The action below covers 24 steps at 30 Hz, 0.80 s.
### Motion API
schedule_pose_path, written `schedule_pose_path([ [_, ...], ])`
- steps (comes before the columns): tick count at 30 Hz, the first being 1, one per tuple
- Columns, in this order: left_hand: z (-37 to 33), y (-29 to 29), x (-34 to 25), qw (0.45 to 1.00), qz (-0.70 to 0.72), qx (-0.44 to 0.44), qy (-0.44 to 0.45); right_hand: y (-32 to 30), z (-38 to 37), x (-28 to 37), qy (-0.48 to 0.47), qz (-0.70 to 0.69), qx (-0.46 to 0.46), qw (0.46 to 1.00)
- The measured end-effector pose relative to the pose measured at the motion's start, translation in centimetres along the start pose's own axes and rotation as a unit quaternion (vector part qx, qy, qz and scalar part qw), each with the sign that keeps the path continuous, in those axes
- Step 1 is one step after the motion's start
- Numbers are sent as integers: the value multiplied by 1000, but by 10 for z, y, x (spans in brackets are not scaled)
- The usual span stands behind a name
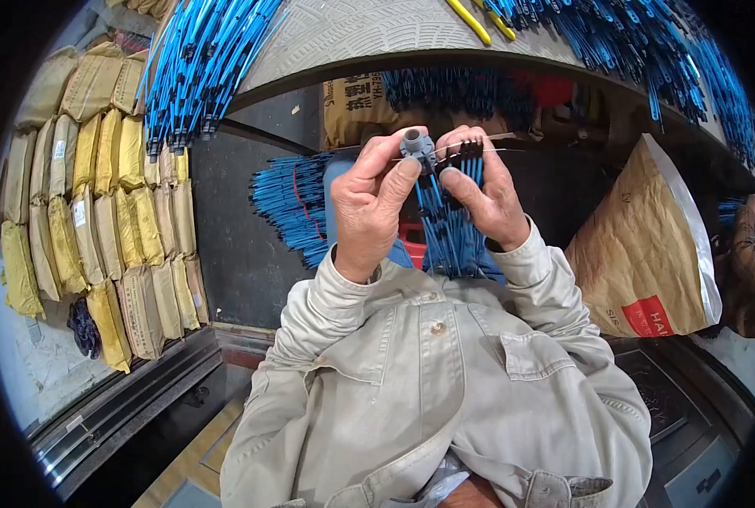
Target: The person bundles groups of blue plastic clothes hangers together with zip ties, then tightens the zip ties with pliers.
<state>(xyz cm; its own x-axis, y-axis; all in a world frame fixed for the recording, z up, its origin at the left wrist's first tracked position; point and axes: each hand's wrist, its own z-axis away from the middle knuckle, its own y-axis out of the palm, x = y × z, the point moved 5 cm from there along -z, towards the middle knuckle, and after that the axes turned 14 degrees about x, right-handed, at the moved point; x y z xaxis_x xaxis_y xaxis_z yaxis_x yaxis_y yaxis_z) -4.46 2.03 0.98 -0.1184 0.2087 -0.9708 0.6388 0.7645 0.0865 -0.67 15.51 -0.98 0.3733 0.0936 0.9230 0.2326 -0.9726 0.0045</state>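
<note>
Both hands are raised in front of my chest, just below the table's near edge. My left hand [365, 207] pinches a grey plastic fitting [412, 144] with a round, hollow stub on top, its thumb pressed against the front. Beneath the fitting hangs a bundle of thin blue strips [452, 237] with black ends, reaching down toward my lap. My right hand [497, 203] is closed around the upper part of this bundle, thumb across the front and black tips showing between the fingers. A thin pale wire [497, 150] runs by the right fingertips. The undersides of both grips are hidden.
The patterned grey table [343, 42] curves overhead, with blue strips [212, 63] hanging off its left and more [623, 51] at right. Yellow-handled pliers [470, 21] lie on it. A brown paper sack [648, 245] stands right; wrapped packages [98, 195] are stacked left. Tied strips [293, 203] lie below.
</note>
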Motion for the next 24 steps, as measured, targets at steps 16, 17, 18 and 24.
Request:
schedule_pose_path([
  [16,-3,-2,-1,974,209,81,-16,-1,-4,8,107,-46,9,993],
  [17,-3,-1,-1,974,206,89,-23,0,-4,5,73,-96,-9,993],
  [18,-4,0,-1,974,203,98,-31,1,-3,2,39,-145,-29,988],
  [24,-2,3,-5,981,164,100,-14,2,-4,3,28,-160,50,986],
])
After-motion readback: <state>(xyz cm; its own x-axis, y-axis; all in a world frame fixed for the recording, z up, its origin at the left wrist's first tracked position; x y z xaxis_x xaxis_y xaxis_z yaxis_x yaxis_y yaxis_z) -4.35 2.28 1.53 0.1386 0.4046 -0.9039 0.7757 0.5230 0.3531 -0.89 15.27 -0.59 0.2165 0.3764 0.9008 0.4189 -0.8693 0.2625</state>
